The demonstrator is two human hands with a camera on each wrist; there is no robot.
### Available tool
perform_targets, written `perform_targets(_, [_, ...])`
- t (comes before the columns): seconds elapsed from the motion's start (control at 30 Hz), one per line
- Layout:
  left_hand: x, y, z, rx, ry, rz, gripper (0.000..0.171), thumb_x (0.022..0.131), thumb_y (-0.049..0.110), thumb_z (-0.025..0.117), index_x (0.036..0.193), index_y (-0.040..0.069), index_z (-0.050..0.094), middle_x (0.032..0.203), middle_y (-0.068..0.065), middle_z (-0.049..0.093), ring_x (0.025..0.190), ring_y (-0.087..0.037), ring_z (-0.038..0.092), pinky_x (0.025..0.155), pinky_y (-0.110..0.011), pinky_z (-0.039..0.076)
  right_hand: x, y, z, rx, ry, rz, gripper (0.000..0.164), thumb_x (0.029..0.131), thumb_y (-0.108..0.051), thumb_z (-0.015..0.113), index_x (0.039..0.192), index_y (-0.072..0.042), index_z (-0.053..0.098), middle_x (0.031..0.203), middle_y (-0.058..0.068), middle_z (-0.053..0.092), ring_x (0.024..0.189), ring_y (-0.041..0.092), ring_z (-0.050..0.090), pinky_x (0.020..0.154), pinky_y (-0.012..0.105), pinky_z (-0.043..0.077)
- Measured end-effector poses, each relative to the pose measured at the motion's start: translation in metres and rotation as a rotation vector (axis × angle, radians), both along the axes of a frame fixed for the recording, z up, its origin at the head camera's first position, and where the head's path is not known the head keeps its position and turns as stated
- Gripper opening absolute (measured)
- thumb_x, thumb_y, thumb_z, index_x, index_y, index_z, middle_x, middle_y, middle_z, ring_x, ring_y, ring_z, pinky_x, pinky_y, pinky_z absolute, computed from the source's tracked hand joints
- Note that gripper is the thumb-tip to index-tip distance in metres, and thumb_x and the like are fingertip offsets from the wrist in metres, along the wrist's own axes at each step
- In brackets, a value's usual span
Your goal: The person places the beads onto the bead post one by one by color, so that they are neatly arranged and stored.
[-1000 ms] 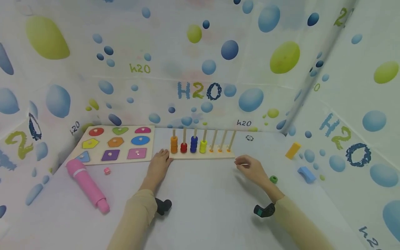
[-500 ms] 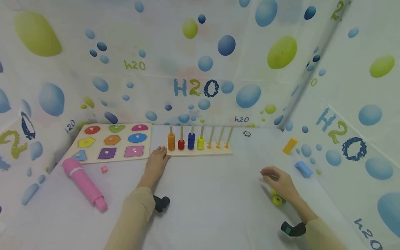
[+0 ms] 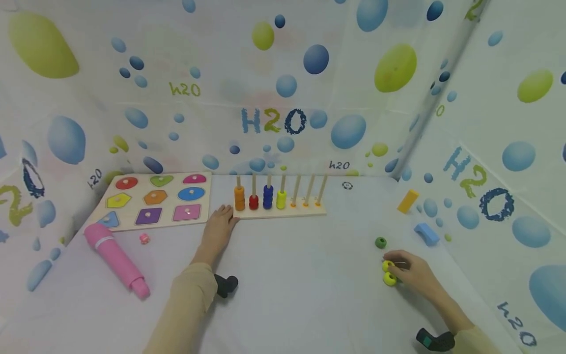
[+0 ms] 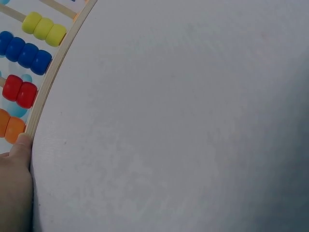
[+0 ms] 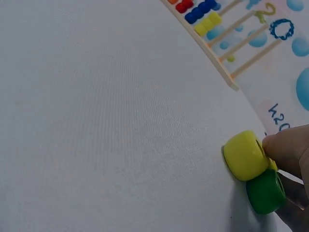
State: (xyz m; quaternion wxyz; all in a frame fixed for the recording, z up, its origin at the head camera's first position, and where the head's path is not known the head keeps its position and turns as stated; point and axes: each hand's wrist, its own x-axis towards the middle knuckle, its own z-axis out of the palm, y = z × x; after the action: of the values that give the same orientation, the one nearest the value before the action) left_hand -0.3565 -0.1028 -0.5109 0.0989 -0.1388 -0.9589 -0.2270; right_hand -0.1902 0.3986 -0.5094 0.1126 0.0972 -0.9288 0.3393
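A wooden bead abacus stands at the back of the table, with orange, red, blue and yellow beads on its left pegs; its three right pegs are bare. My left hand rests at its left end. In the left wrist view, the thumb touches the base edge near the orange beads. At the right, my right hand pinches a yellow bead between thumb and fingers, on the table. A second yellow bead lies against it. A green bead lies just beyond; it also shows in the right wrist view.
A shape puzzle board lies at the back left. In front of it are a pink toy microphone and a small pink piece. An orange block and a blue arched block lie at the far right.
My right hand has moved away from the abacus's right end, rightward and toward me, to the yellow beads. My left hand stays at the abacus's left end.
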Motion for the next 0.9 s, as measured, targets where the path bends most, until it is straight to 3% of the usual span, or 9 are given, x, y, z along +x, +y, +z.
perform_targets(0.17, [-0.001, -0.001, 0.001, 0.011, 0.008, 0.004, 0.048, 0.098, 0.022, 0.053, 0.133, -0.010, 0.046, 0.139, -0.024, 0.044, 0.134, -0.038, 0.032, 0.112, -0.050, 0.021, 0.000, 0.002, 0.004, 0.007, 0.005, 0.012, 0.027, 0.084, -0.005, 0.070, 0.110, -0.008, 0.064, 0.105, 0.003, 0.067, 0.097, 0.012, 0.062, 0.081, 0.022, 0.054])
perform_targets(0.43, [-0.001, 0.000, -0.001, -0.002, -0.024, 0.009, 0.049, 0.099, 0.025, 0.052, 0.135, -0.008, 0.045, 0.141, -0.023, 0.042, 0.135, -0.037, 0.029, 0.113, -0.049, 0.019, -0.006, 0.001, 0.010, 0.001, -0.100, -0.005, 0.026, 0.087, -0.007, 0.067, 0.113, -0.004, 0.063, 0.108, 0.009, 0.066, 0.100, 0.030, 0.062, 0.082, 0.028, 0.055])
perform_targets(0.67, [0.001, 0.001, -0.002, -0.010, 0.007, 0.002, 0.048, 0.098, 0.024, 0.053, 0.133, -0.009, 0.047, 0.138, -0.024, 0.045, 0.133, -0.038, 0.033, 0.112, -0.049, 0.021, -0.012, -0.004, 0.005, 0.024, 0.021, -0.028, 0.028, 0.088, -0.014, 0.068, 0.113, -0.005, 0.063, 0.105, 0.004, 0.067, 0.096, 0.015, 0.062, 0.079, 0.019, 0.054])
perform_targets(0.77, [0.001, 0.001, -0.003, -0.008, 0.027, 0.006, 0.047, 0.097, 0.022, 0.054, 0.132, -0.009, 0.048, 0.137, -0.024, 0.046, 0.132, -0.039, 0.034, 0.112, -0.050, 0.022, -0.022, -0.015, 0.010, -0.004, 0.066, 0.001, 0.030, 0.088, -0.014, 0.068, 0.115, -0.004, 0.062, 0.105, 0.004, 0.067, 0.095, 0.011, 0.063, 0.079, 0.018, 0.053])
perform_targets(0.9, [0.000, 0.001, -0.004, 0.006, 0.044, 0.001, 0.046, 0.097, 0.021, 0.055, 0.131, -0.010, 0.049, 0.136, -0.025, 0.046, 0.131, -0.039, 0.036, 0.112, -0.050, 0.023, -0.042, -0.039, 0.023, -0.070, 0.073, 0.064, 0.034, 0.088, -0.014, 0.068, 0.119, -0.002, 0.059, 0.105, 0.006, 0.068, 0.095, 0.017, 0.065, 0.079, 0.020, 0.054])
